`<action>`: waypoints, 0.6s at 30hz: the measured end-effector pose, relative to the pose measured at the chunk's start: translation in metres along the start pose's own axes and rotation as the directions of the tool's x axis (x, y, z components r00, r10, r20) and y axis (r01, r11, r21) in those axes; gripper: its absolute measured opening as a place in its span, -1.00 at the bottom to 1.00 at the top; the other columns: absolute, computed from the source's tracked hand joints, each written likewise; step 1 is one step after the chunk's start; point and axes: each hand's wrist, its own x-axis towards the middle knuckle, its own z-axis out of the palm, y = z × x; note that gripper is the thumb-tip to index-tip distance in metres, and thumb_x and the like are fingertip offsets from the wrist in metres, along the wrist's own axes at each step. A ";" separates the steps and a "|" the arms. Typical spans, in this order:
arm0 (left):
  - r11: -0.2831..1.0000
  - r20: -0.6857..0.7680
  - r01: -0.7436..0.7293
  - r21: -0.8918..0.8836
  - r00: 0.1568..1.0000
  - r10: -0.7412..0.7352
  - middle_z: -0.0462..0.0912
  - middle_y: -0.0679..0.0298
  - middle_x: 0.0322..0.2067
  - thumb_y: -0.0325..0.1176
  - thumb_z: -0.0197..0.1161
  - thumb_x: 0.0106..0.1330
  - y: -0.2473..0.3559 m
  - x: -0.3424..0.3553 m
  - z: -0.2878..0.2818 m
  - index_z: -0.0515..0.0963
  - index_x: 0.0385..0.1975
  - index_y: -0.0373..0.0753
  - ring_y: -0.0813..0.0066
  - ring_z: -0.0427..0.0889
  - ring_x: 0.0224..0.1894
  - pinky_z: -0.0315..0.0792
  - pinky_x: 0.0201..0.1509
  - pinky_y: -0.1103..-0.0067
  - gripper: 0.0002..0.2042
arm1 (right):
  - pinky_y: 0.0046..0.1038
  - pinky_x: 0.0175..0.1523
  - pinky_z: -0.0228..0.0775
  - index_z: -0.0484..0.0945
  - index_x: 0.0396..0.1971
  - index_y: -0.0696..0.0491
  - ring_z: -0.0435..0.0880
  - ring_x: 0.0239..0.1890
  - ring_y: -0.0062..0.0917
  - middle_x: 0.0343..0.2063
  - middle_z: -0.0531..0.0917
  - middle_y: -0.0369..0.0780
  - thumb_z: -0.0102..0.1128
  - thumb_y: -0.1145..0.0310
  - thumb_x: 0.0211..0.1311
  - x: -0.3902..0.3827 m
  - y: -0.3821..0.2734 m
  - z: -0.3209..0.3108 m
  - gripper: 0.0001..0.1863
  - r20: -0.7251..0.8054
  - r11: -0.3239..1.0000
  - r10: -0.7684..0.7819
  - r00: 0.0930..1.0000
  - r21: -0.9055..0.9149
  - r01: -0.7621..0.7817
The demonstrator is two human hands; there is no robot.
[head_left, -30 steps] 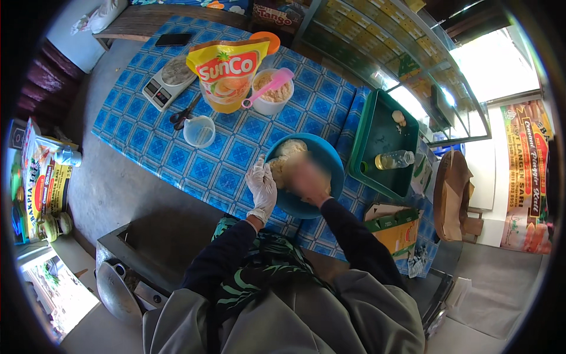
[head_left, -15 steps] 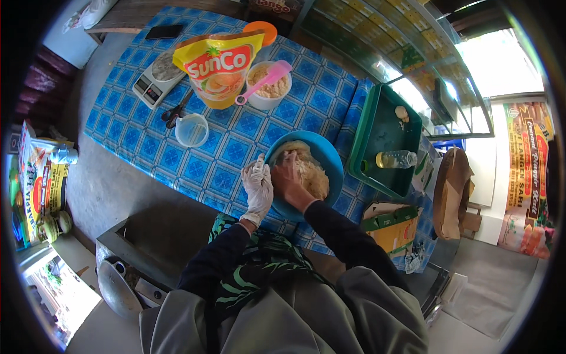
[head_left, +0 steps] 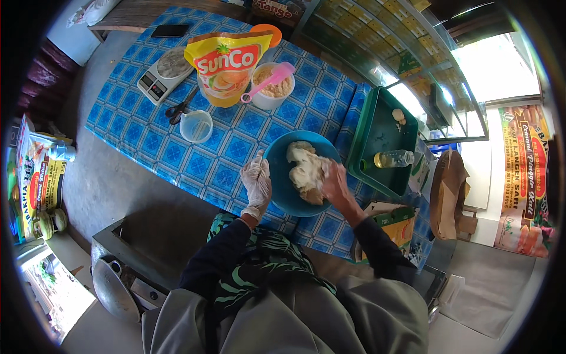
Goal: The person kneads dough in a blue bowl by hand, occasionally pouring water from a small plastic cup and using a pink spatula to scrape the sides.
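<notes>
blue-checked counter (head_left: 231,141), glass cabinet (head_left: 377,41) beyond, grey floor (head_left: 88,177); left hand (head_left: 256,185) against blue bowl (head_left: 279,190), right hand (head_left: 336,186) at dough (head_left: 304,168) inside, cannot tell either grip

Grey floor (head_left: 97,171); blue-checked table (head_left: 227,159). Glass cabinet (head_left: 377,38) upper right, wooden bench (head_left: 127,19) upper left, dark red curtain (head_left: 46,94) at left. Opening (head_left: 496,66) at right, brightly lit.

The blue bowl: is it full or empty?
Partly full: a lump of pale dough lies in the blue bowl, by the right hand, and bare blue wall shows left of the dough.
</notes>
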 end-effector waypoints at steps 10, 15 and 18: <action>0.345 0.141 0.266 -0.900 0.927 -0.348 0.61 0.30 -0.25 -0.43 0.21 0.34 -0.012 0.009 0.022 0.59 -0.04 -0.28 0.40 0.48 -0.17 0.28 -0.01 0.58 -0.77 | 0.21 0.18 0.09 0.70 -0.42 0.02 0.60 -0.10 -0.09 -0.37 0.68 -0.11 0.30 0.27 -0.12 0.020 0.007 0.056 -0.78 0.502 0.637 -0.205 0.840 -0.584 0.504; 0.987 -0.109 -0.133 -0.085 0.986 0.124 0.61 0.29 -0.26 -0.40 0.19 0.35 -0.013 0.006 0.021 0.59 -0.02 -0.27 0.36 0.51 -0.14 0.25 0.07 0.47 -0.76 | -0.01 0.15 0.21 0.69 -0.45 0.00 0.63 -0.14 -0.21 -0.41 0.68 -0.11 0.30 0.32 -0.10 0.037 0.005 0.057 -0.84 0.411 0.800 -0.051 0.910 -0.529 0.284; 0.987 -0.090 -0.156 -0.047 0.984 0.152 0.62 0.27 -0.27 -0.39 0.19 0.35 -0.002 0.009 0.012 0.59 -0.01 -0.25 0.33 0.51 -0.13 0.22 0.08 0.42 -0.75 | -0.13 0.25 0.18 0.69 -0.38 0.02 0.63 -0.09 -0.20 -0.34 0.69 -0.14 0.36 0.25 -0.11 0.029 0.007 0.042 -0.75 0.373 0.900 0.085 0.924 -0.427 0.090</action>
